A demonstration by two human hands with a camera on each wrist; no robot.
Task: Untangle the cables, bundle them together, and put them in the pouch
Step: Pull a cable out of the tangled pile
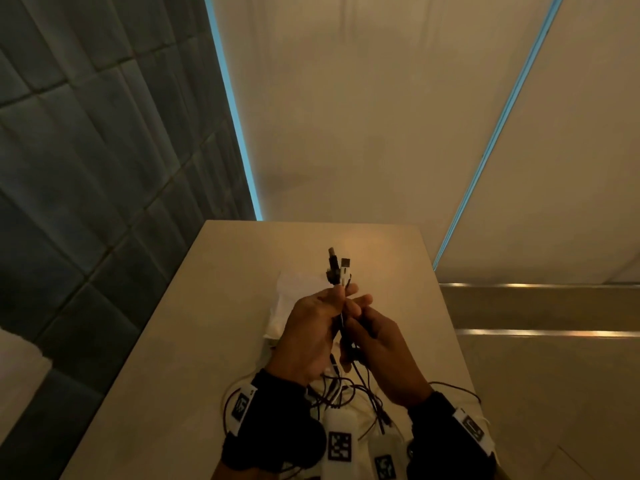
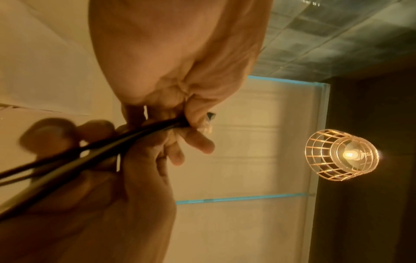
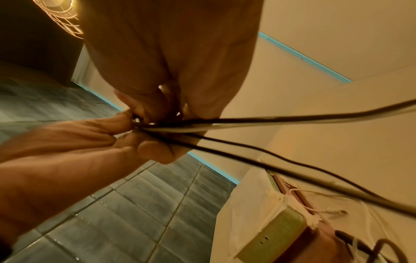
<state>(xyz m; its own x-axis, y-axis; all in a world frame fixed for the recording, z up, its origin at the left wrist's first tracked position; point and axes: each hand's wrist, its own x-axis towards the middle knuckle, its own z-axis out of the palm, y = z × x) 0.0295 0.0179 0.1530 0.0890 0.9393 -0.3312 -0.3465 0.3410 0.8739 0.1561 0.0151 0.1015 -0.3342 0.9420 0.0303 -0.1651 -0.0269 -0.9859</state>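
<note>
Black and white cables (image 1: pixel 341 292) held upright above the beige surface (image 1: pixel 214 306), plug ends (image 1: pixel 338 268) standing together above the fingers. Left hand (image 1: pixel 308 337) closed round the gathered strands just below the plugs; confirmed in the left wrist view, where dark cords (image 2: pixel 126 137) pass under the curled fingers (image 2: pixel 198 113). Right hand (image 1: pixel 377 351) closed on the same strands directly below, touching the left. Slack tails (image 1: pixel 349 389) hanging down to the surface in loose loops between the wrists. Pale pouch (image 1: pixel 291 306) lying flat on the surface behind the hands, partly hidden; whether its mouth is open cannot be told.

Judged stage: ends aligned, bundling under way, untangling of the lower length apparently incomplete.

Recommendations for the step in hand:
- Keep the left grip firm near the plugs so the ends remain level.
- Draw the right hand down the strands with a loose grip, letting crossings comb out rather than tighten.
- Stop at any snag and free it by hand; no pulling through.
- Fold or coil only once the tails hang separate.
- Watch for the tails catching on the wrist-worn camera straps (image 1: pixel 242 407).

Risk noted: thin cords slip past one another easily, so uneven ends likely if the upper grip relaxes.
</note>
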